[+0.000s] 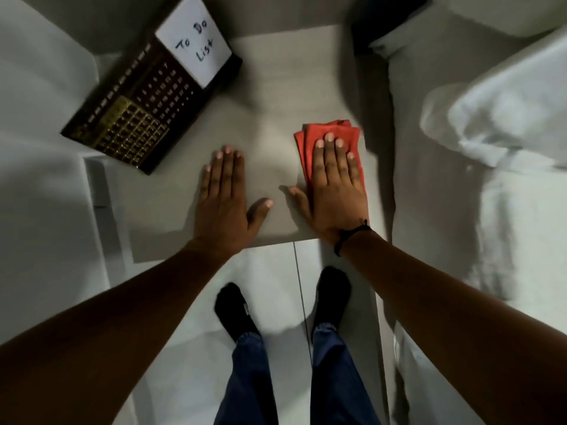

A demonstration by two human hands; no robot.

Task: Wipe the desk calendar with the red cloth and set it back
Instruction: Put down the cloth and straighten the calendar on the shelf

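The desk calendar lies at the far left corner of the table top, turned at an angle, with a white "To Do List" card on its far end. Nothing touches it. The red cloth, folded, sits near the right edge, well apart from the calendar. The right hand rests flat on the cloth, fingers straight and close together, pressing rather than gripping. The left hand lies flat on the bare surface near the front edge, fingers together, thumb spread, holding nothing. Whether the calendar has been wiped cannot be told; judging by the layout, either everything is ahead or the job is finished.
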